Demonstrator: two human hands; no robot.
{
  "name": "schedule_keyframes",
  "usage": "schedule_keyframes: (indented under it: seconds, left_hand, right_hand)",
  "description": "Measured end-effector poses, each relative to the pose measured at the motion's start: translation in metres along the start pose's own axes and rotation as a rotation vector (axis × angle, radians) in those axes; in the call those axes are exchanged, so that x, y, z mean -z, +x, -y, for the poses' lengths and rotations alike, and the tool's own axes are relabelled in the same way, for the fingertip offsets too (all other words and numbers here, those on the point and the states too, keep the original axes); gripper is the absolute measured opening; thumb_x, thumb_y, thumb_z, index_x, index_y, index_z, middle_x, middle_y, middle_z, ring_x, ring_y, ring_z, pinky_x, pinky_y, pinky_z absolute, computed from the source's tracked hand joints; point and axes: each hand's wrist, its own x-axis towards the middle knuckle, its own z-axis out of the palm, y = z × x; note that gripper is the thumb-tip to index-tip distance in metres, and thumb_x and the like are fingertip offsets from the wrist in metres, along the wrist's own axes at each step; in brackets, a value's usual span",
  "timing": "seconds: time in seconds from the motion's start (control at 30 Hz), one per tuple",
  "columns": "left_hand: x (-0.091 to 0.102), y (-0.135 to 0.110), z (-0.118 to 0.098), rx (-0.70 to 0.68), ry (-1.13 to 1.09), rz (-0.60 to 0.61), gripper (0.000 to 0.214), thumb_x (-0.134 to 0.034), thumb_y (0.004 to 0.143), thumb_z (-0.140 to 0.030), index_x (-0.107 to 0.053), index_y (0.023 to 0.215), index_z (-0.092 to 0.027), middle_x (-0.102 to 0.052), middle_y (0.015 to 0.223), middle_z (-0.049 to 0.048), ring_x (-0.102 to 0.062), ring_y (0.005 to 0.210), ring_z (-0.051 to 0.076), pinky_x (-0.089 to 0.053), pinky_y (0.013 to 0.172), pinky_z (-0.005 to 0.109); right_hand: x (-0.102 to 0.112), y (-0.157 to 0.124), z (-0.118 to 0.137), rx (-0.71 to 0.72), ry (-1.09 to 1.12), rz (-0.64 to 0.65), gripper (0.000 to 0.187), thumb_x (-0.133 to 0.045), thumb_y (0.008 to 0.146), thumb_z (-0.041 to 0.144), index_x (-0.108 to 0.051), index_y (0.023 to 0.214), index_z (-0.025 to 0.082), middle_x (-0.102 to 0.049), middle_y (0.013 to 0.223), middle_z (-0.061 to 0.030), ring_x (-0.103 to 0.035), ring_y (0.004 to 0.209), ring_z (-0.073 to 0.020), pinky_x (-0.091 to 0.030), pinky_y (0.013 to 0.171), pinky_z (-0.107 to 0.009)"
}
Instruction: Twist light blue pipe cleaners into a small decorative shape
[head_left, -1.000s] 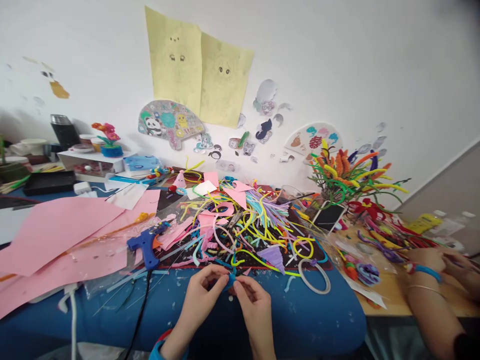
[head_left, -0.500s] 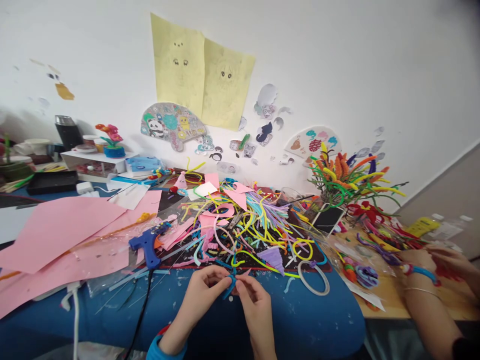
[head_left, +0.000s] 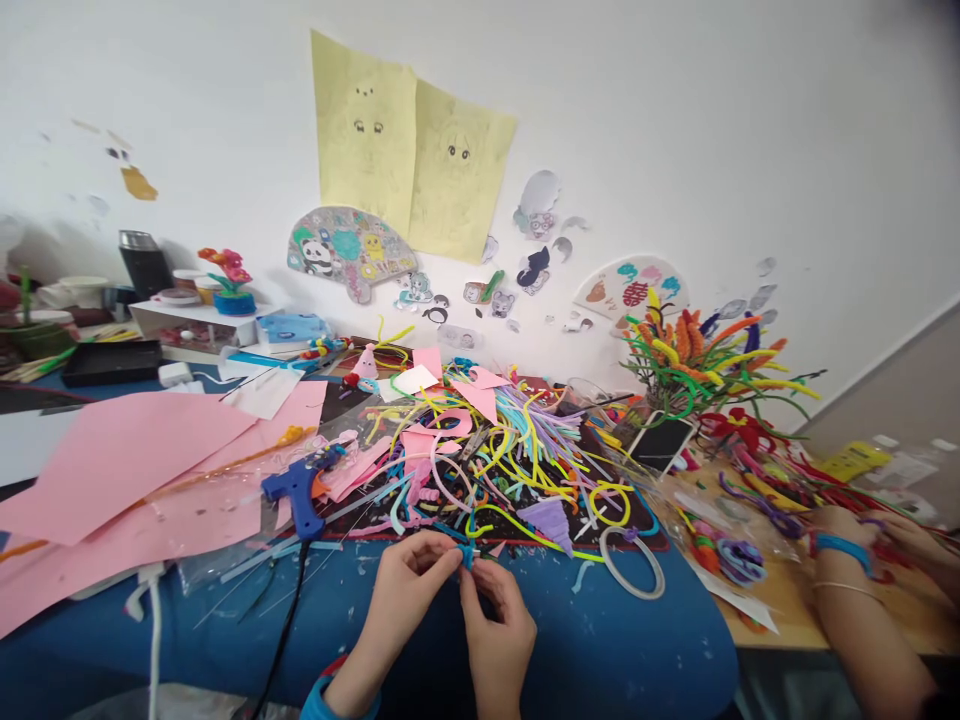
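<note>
Pinched between the fingertips of both my hands is a small piece of blue pipe cleaner [head_left: 467, 553], bent or wound on itself; its exact shape is partly covered. My left hand [head_left: 414, 582] grips it from the left with thumb and forefinger. From the other side my right hand [head_left: 496, 612] pinches it too, its fingers curled. Just beyond the fingertips lies a heap of yellow, lilac and other coloured pipe cleaners [head_left: 517, 455]. A purple zigzag-folded piece [head_left: 546, 522] and a roll of clear tape [head_left: 632, 563] sit to the right of my hands.
A blue hot glue gun [head_left: 304, 495] with a black cord lies left of my hands, beside large pink sheets [head_left: 135, 460]. At the right, a co-worker's hands [head_left: 847, 545] work over a wooden table. A bunch of pipe-cleaner flowers [head_left: 694, 355] stands behind a phone [head_left: 661, 441].
Both hands stay pinched on the blue pipe cleaner, which now shows less between the fingertips. My right hand has shifted slightly left and turned. The whole view has moved a little.
</note>
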Motion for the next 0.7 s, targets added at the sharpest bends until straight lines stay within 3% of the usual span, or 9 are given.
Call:
schedule_keyframes:
  seconds: [0.23, 0.53, 0.7]
  left_hand:
    - [0.0, 0.002, -0.005, 0.004, 0.05, 0.015, 0.015, -0.073, 0.068, -0.029, -0.068, 0.071, -0.014, -0.071, 0.069, 0.004, -0.066, 0.066, 0.018, -0.053, 0.063, 0.025]
    - [0.001, 0.001, 0.001, -0.034, 0.157, 0.056, 0.012, -0.069, 0.071, -0.027, -0.069, 0.07, -0.015, -0.071, 0.069, 0.0047, -0.065, 0.065, 0.018, -0.052, 0.063, 0.024]
    - [0.0, 0.0, 0.002, -0.052, 0.238, 0.068, 0.01, -0.067, 0.073, -0.024, -0.069, 0.068, -0.015, -0.07, 0.068, 0.0045, -0.064, 0.063, 0.017, -0.051, 0.059, 0.023]
  right_hand:
    - [0.004, 0.004, 0.01, 0.24, -0.094, 0.015, 0.011, -0.06, 0.083, 0.022, -0.069, 0.078, 0.018, -0.069, 0.076, -0.0057, -0.066, 0.072, -0.0177, -0.053, 0.07, -0.027]
    - [0.007, 0.002, -0.01, 0.543, -0.307, -0.097, 0.019, -0.055, 0.085, 0.012, -0.07, 0.094, 0.02, -0.064, 0.082, -0.0074, -0.063, 0.076, -0.0158, -0.054, 0.069, -0.026]
    - [0.017, 0.003, -0.015, 0.658, -0.424, -0.079, 0.021, -0.055, 0.086, 0.011, -0.072, 0.095, 0.021, -0.065, 0.082, -0.0083, -0.063, 0.076, -0.0167, -0.054, 0.07, -0.028]
